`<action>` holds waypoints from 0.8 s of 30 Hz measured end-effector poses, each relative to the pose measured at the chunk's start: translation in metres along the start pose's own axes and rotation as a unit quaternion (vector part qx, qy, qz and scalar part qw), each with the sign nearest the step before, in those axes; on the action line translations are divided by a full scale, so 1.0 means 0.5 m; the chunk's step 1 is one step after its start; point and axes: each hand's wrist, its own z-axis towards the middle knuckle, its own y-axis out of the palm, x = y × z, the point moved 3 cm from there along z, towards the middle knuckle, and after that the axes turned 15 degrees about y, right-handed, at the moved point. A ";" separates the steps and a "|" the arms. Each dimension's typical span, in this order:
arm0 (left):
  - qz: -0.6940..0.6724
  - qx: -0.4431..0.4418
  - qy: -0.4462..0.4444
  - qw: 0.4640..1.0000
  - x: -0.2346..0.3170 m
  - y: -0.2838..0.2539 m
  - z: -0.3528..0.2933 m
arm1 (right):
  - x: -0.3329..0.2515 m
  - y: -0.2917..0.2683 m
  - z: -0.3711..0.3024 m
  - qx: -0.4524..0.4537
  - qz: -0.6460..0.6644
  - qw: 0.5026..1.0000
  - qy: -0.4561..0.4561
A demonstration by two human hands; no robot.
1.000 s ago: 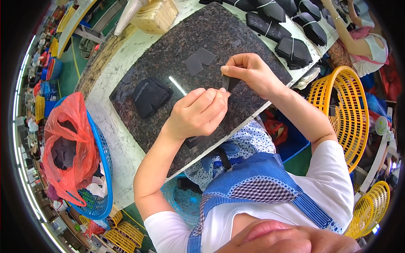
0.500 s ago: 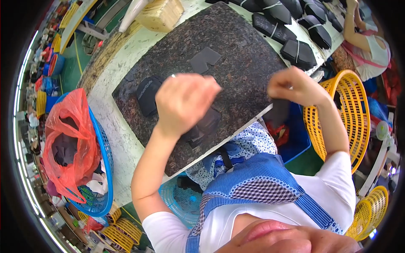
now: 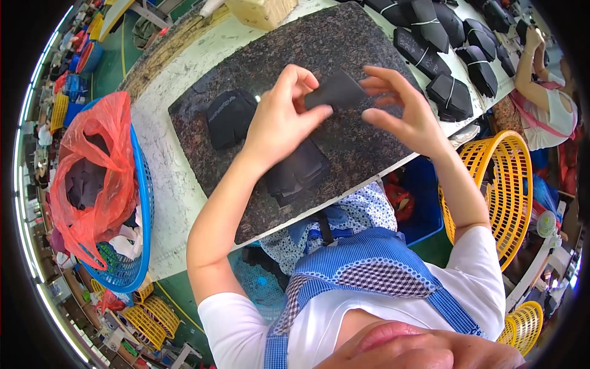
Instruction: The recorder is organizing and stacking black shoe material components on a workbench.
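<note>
Above the dark speckled stone slab (image 3: pixel 203 154), my left hand (image 3: pixel 279 117) pinches a small, flat, dark grey sheet piece (image 3: pixel 338 90) between thumb and fingers. To its right is my right hand (image 3: pixel 409 114), with fingers and thumb spread apart. Its fingertips come close to the piece's right edge; whether they touch it I cannot tell. Below my left hand lies a loose stack of similar dark pieces (image 3: pixel 300 172), near the slab's front edge. Left of that hand sits a thicker black stack of cut pieces (image 3: pixel 232 120).
Black bundles tied with white bands (image 3: pixel 450 97) fill the table's far right. A blue basket (image 3: pixel 146 203) with a red plastic bag (image 3: pixel 92 178) stands at left. At right are a yellow basket (image 3: pixel 516 184) and a blue bin (image 3: pixel 427 212). A wooden block (image 3: pixel 264 12) lies behind; another person (image 3: pixel 547 98) works far right.
My right hand has moved in from the slab's right edge and no longer holds a dark piece. My left hand has gone from a closed fist to pinching a piece. The view has shifted slightly.
</note>
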 end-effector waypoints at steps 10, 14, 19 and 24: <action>-0.172 -0.055 -0.213 0.960 0.068 -0.015 -0.324 | -0.058 0.134 -0.088 -0.420 0.110 0.870 0.234; -0.161 0.099 -0.207 0.960 0.014 -0.078 -0.248 | -0.081 0.157 0.005 -0.226 0.002 0.962 0.156; -0.173 0.140 -0.192 0.956 -0.028 -0.070 -0.272 | -0.066 0.160 0.012 -0.251 0.042 0.946 0.201; -0.153 0.103 -0.152 0.971 0.026 -0.052 -0.267 | -0.090 0.161 0.011 -0.256 0.010 0.950 0.179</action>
